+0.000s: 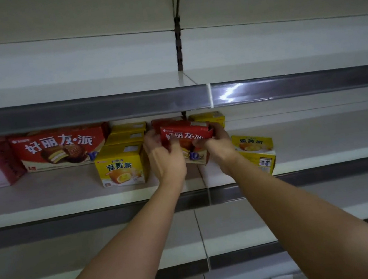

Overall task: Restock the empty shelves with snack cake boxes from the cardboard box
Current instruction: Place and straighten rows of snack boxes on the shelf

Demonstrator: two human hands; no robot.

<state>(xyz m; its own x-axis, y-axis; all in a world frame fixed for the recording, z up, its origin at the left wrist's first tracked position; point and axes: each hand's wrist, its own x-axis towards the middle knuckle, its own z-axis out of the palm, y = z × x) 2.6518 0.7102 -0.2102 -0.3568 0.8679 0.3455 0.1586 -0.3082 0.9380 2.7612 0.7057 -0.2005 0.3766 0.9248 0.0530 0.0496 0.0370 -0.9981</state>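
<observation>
Both hands (189, 152) around red box (187, 134)

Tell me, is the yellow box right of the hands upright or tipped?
Tipped: the yellow box leans askew on the shelf.

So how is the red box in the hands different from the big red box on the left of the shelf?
The red box in the hands is smaller and held tilted by the left hand and right hand. The big red box is wider, stands on the shelf, and nobody touches it. Fingers hide part of the held box's front; the big one's shows whole. Both share red fronts with white lettering.
</observation>
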